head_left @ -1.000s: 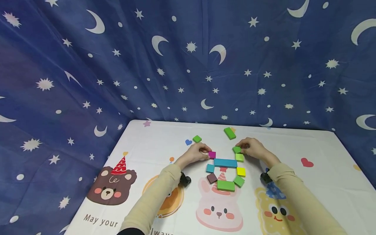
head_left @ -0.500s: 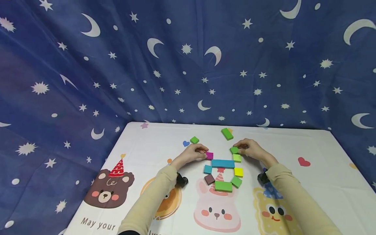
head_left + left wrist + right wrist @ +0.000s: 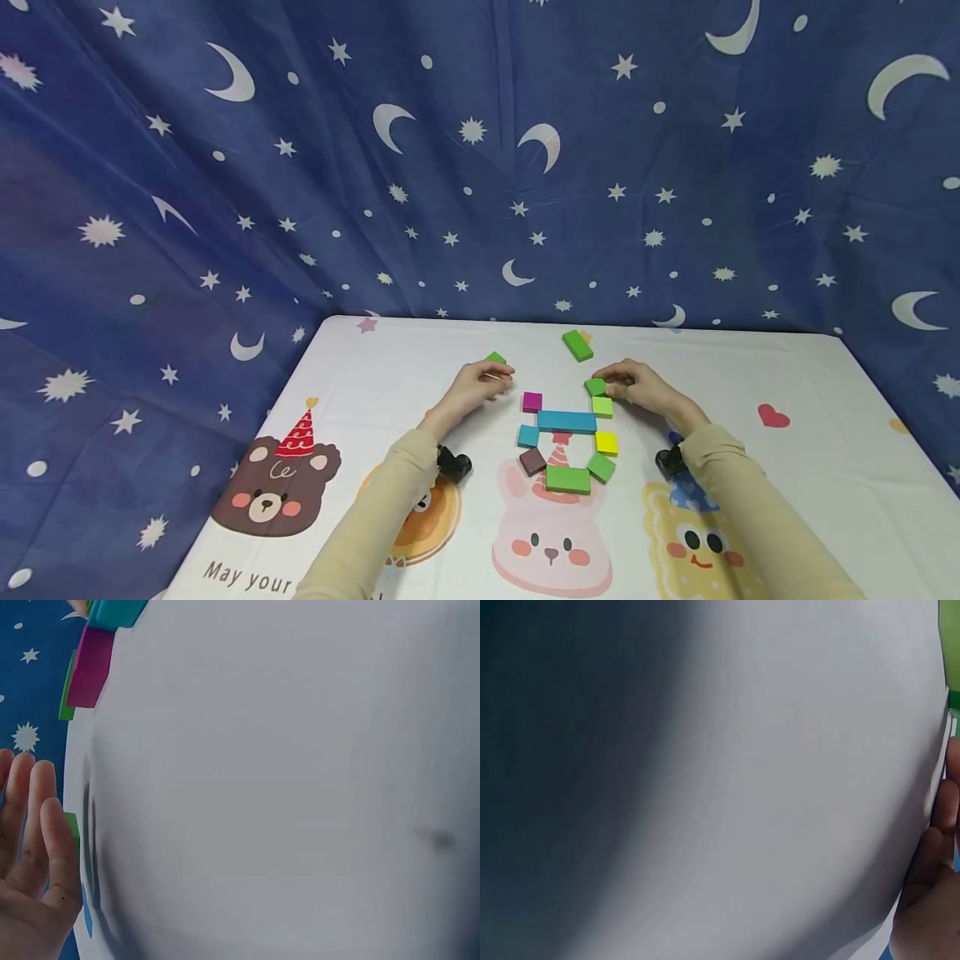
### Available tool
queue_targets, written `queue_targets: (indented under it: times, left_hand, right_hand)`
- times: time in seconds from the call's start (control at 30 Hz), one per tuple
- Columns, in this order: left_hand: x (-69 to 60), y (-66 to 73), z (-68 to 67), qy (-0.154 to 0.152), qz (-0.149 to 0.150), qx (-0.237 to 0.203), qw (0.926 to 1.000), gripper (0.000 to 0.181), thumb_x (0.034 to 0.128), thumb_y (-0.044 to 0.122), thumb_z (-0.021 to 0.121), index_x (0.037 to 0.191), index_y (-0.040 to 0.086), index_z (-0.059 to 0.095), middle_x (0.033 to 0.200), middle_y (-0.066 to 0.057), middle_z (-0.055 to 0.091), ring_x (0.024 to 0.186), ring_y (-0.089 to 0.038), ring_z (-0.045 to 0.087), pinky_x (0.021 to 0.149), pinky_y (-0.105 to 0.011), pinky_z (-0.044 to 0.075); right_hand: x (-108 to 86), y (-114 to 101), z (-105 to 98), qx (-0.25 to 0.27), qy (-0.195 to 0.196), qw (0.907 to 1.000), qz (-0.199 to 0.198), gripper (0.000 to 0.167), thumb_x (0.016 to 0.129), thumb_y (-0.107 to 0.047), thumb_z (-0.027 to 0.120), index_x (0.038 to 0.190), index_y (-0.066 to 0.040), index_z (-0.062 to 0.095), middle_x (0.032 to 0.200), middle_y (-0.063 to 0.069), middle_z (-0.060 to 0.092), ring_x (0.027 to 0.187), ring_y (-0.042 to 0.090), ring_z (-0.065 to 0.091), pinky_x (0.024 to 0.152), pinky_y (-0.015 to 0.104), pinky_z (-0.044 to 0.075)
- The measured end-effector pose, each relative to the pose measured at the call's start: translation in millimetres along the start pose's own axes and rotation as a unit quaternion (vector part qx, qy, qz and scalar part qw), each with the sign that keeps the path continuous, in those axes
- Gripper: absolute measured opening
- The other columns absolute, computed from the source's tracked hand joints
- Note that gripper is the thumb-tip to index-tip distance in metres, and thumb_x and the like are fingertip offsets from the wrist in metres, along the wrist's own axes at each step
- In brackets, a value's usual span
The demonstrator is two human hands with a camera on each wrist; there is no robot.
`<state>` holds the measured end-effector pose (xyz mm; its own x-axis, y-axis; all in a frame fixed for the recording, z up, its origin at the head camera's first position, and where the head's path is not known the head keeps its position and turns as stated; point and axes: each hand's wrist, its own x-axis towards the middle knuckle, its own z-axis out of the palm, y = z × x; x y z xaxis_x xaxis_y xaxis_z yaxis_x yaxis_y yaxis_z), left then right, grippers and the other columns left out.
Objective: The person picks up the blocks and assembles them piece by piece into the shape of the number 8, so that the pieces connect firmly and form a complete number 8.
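Note:
My left hand (image 3: pixel 474 388) hovers over the table with nothing in its fingers, which look fairly straight in the left wrist view. It partly covers a small green block (image 3: pixel 495 357) behind it. A magenta block (image 3: pixel 532 402) lies to its right, apart from the fingers. My right hand (image 3: pixel 637 387) pinches another small green block (image 3: pixel 596 387) at the far right corner of a block outline. A lime block (image 3: pixel 602 407) sits just below that one, and a long blue block (image 3: pixel 566 422) spans the middle of the outline.
The lower ring holds a small blue block (image 3: pixel 528 436), a brown block (image 3: pixel 532 462), a long green block (image 3: pixel 567 479), a tilted green block (image 3: pixel 602 467) and a yellow block (image 3: pixel 606 443). A loose green block (image 3: pixel 577 345) lies farther back, before the starry curtain (image 3: pixel 450 167).
My left hand has let go of the magenta block and moved left and back toward the small green block, now partly covering it. The right hand stays at its green block.

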<state>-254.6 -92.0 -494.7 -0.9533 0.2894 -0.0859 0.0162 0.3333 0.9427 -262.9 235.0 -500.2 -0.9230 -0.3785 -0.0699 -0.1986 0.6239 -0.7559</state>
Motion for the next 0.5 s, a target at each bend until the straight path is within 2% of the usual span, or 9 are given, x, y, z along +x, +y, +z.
queue_targets:
  times: [0.2,0.37,0.5]
  left_hand:
    - [0.8,0.5,-5.4,0.020,-0.003,-0.007,0.9998,0.026,0.0896,0.015,0.066,0.114,0.005,0.068,0.104,-0.015,0.070,0.085,-0.025,0.066,0.069,-0.031,0.054]
    - [1.7,1.7,-14.0,0.038,-0.006,-0.015,0.9991,0.026,0.0898,0.014,0.065,0.114,0.003,0.068,0.105,-0.015,0.069,0.089,-0.028,0.065,0.072,-0.035,0.055]
    - [2.5,2.2,-21.6,0.042,-0.010,-0.026,0.9987,0.028,0.0898,0.015,0.065,0.116,0.005,0.067,0.110,-0.017,0.068,0.094,-0.036,0.063,0.075,-0.041,0.055]
  right_hand:
    - [-2.7,0.6,-2.5,0.018,-0.009,0.9998,0.001,0.032,0.092,-0.008,0.061,0.123,0.001,0.062,0.111,0.020,0.058,0.094,0.021,0.047,0.081,0.030,0.040]
    - [-1.0,1.6,-3.1,0.026,-0.019,0.9994,0.014,0.034,0.092,-0.010,0.061,0.124,-0.001,0.062,0.112,0.019,0.057,0.095,0.022,0.045,0.082,0.030,0.039]
    - [0.7,3.1,-4.4,0.033,-0.025,0.9988,0.025,0.035,0.092,-0.011,0.061,0.126,-0.003,0.062,0.115,0.018,0.057,0.096,0.022,0.045,0.083,0.031,0.039]
